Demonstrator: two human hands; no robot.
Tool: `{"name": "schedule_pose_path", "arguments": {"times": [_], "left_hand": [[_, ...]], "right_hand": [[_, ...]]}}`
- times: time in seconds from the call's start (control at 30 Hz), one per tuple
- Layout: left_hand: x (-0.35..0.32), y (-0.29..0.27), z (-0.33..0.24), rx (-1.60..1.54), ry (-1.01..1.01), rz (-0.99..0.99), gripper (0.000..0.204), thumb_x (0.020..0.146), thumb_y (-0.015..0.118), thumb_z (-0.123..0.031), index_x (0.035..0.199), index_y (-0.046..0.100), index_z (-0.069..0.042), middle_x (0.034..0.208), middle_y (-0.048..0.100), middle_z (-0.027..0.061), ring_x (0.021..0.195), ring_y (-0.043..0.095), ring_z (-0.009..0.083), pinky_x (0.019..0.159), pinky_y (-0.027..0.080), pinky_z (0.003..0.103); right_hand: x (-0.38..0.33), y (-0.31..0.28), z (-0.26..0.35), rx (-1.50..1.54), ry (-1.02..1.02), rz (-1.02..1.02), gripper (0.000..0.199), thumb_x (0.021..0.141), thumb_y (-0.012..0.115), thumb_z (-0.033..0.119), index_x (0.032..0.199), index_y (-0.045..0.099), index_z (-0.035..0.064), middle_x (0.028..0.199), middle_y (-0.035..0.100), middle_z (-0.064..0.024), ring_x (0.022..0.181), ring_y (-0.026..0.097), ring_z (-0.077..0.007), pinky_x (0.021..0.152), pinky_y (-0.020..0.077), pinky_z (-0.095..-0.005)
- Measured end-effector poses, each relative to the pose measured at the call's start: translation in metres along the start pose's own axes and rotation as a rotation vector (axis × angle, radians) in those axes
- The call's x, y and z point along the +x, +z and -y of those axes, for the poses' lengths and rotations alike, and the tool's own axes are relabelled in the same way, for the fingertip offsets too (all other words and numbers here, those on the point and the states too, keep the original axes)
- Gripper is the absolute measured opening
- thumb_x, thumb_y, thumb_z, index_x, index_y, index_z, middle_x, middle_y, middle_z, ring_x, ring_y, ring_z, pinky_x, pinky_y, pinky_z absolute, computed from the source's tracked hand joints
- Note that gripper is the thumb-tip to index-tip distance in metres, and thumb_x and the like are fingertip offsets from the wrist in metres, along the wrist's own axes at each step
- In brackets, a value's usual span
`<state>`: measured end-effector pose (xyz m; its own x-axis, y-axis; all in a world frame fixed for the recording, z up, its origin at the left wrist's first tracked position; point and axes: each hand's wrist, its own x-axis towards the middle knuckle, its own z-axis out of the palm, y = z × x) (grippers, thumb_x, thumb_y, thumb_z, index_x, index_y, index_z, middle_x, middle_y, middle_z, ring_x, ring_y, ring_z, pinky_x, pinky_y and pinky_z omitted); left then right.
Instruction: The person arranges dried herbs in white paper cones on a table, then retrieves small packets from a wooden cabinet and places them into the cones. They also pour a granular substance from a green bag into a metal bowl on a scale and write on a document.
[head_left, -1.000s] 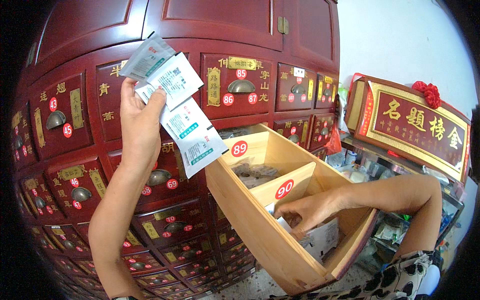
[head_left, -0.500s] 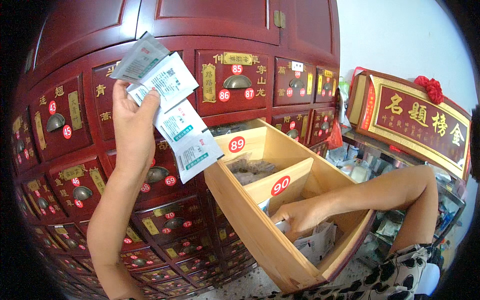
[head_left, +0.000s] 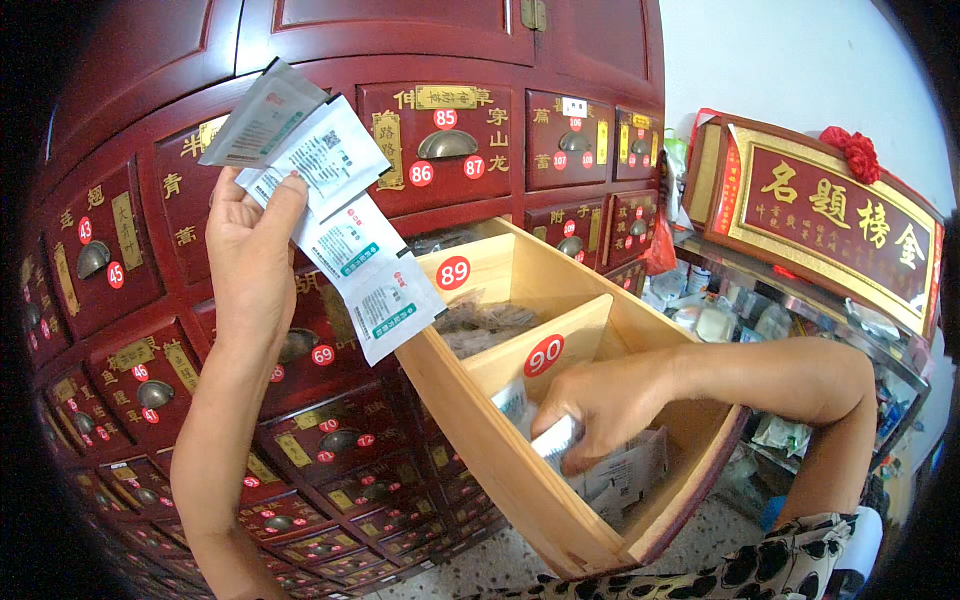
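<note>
My left hand (head_left: 250, 260) is raised in front of the red cabinet and holds a fan of several white and grey sachets (head_left: 335, 210). A long wooden drawer (head_left: 470, 420) is pulled out from the cabinet, split by dividers into compartments with round red number tags. My right hand (head_left: 600, 405) reaches down into the nearer compartment and is closed on a small white packet (head_left: 553, 440) among more packets (head_left: 625, 475). The compartment behind it holds dark dried material (head_left: 480, 325).
The red medicine cabinet (head_left: 150, 350) with many small drawers and brass pulls fills the left and centre. At right a red and gold framed plaque (head_left: 840, 215) stands on a glass counter (head_left: 760, 300) holding small packages. Speckled floor shows below the drawer.
My right hand has gone deeper into the near compartment and closed on a white packet. My left hand with the sachets has drifted slightly left.
</note>
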<state>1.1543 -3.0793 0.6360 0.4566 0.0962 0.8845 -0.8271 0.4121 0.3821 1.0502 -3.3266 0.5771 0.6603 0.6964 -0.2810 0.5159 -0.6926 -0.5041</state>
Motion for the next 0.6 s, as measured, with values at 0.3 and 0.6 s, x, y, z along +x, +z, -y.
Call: {"name": "schedule_pose_path", "arguments": {"times": [0.3,0.6], "left_hand": [[-0.012,0.01,-0.013,0.051,-0.047,0.039,0.036,0.083,0.05,-0.001,0.117,0.036,0.003,0.104,0.055,0.0131,0.091,0.056,0.0148,0.078,0.047,0.028],[-0.055,0.011,-0.041,0.035,-0.079,0.036,0.038,0.084,0.049,0.0,0.118,0.034,0.0,0.104,0.055,0.0117,0.091,0.057,0.0148,0.079,0.048,0.03]], "right_hand": [[-0.035,-0.027,0.01,0.224,0.068,-0.078,0.019,0.074,0.063,0.011,0.09,0.061,0.0009,0.077,0.063,-0.0032,0.07,0.055,-0.0073,0.064,0.0447,-0.0259],[-0.085,-0.03,0.018,0.048,0.073,-0.383,0.022,0.076,0.064,0.008,0.096,0.062,0.0004,0.084,0.065,-0.0046,0.076,0.057,-0.0078,0.069,0.0452,-0.0247]]}}
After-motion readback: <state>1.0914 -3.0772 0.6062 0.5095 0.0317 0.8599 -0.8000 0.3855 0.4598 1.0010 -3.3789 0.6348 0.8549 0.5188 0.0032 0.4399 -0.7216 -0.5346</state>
